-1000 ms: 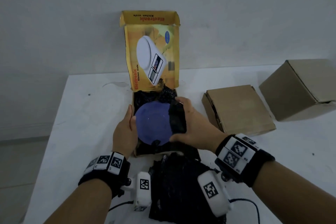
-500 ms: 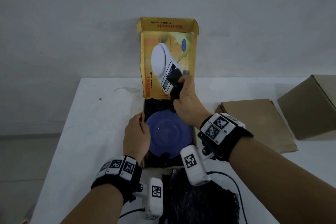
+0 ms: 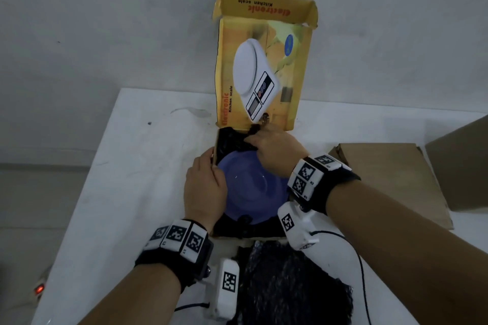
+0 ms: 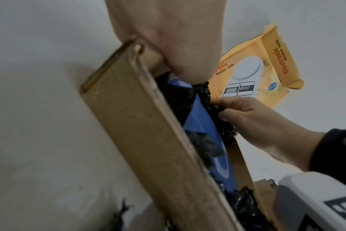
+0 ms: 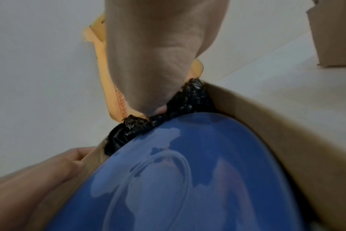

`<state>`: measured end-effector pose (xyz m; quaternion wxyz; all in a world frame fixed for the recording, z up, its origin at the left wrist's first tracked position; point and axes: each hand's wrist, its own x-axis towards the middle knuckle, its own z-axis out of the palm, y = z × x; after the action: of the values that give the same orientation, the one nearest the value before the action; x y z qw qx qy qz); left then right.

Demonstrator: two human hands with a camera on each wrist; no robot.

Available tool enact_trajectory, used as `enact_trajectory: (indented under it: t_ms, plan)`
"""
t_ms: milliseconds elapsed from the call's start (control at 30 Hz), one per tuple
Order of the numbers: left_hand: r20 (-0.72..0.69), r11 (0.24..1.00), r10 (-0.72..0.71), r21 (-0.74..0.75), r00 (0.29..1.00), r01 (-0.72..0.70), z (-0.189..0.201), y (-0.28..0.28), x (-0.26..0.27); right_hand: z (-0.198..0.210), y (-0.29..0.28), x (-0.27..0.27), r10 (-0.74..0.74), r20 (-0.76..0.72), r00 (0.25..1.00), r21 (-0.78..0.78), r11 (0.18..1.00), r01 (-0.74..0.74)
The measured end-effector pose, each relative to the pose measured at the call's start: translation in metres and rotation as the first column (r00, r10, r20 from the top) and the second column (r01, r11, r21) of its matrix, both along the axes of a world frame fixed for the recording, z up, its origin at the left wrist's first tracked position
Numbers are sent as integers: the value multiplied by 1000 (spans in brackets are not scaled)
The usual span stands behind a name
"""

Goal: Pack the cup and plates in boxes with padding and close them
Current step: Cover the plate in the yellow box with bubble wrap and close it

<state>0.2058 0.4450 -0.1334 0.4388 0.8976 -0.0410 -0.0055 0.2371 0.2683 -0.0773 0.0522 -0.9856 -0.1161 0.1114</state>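
Observation:
A blue plate lies in the open yellow kitchen-scale box, bedded on black bubble-wrap padding. The box lid stands upright at the back. My left hand grips the box's left wall, thumb inside the rim. At the plate's far edge, my right hand pinches a wad of black padding. More black padding lies on the table in front of the box.
A flat shut cardboard box sits to the right on the white table, with a taller cardboard box beyond it at the right edge. The wall stands just behind the lid. A cable trails near my right forearm.
My right hand lifted the black wad from the plate's right side up toward the lid, then brought it down to the far edge of the plate. The left hand stayed on the box's left wall.

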Motion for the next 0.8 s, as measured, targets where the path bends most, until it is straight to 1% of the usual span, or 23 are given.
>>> enact_trajectory:
  t_ms: [67, 100, 200, 233, 333, 467, 533, 600, 633, 700, 733, 800]
  plan:
    - [6, 1000, -7, -4, 1000, 7, 1, 0, 0, 2, 3, 2, -49, -6, 999, 47, 998, 49]
    - [12, 1000, -12, -3, 1000, 12, 1, 1, 1, 4, 3, 5, -79, 15, 997, 49, 996, 78]
    - [12, 1000, -21, 0, 1000, 21, 3, 2, 1, 4, 7, 9, -137, 156, 978, 92, 988, 123]
    - [6, 1000, -23, -4, 1000, 23, 3, 2, 2, 2, 9, 9, -147, 165, 975, 101, 986, 132]
    - [-7, 1000, -23, -19, 1000, 23, 2, 2, 2, -5, 13, 6, -119, 71, 990, 50, 992, 115]
    - [-8, 1000, -23, -19, 1000, 23, 2, 2, 2, -4, 9, 5, -37, 14, 999, -9, 999, 38]
    - [-5, 1000, -21, -16, 1000, 21, 1, 1, 2, -1, 8, 2, -27, -76, 997, 2, 1000, 27]
    - [-1, 1000, -16, -17, 1000, 16, 0, 1, 2, 5, 8, -1, -8, -134, 991, 1, 1000, 8]
    - [1, 1000, -16, -19, 1000, 16, 0, 1, 2, 8, 6, -2, -8, -149, 989, 29, 999, 13]
    - [0, 999, -30, -18, 1000, 30, 0, 2, 2, 15, 4, -6, -67, -155, 986, 141, 986, 90]
    - [-5, 999, -42, -14, 999, 42, -3, 4, 3, 18, 2, -11, -101, -114, 988, 192, 974, 121]
    - [-32, 998, -60, -11, 998, 60, -6, 8, 5, 26, 1, -25, -135, 36, 990, 270, 955, 120]
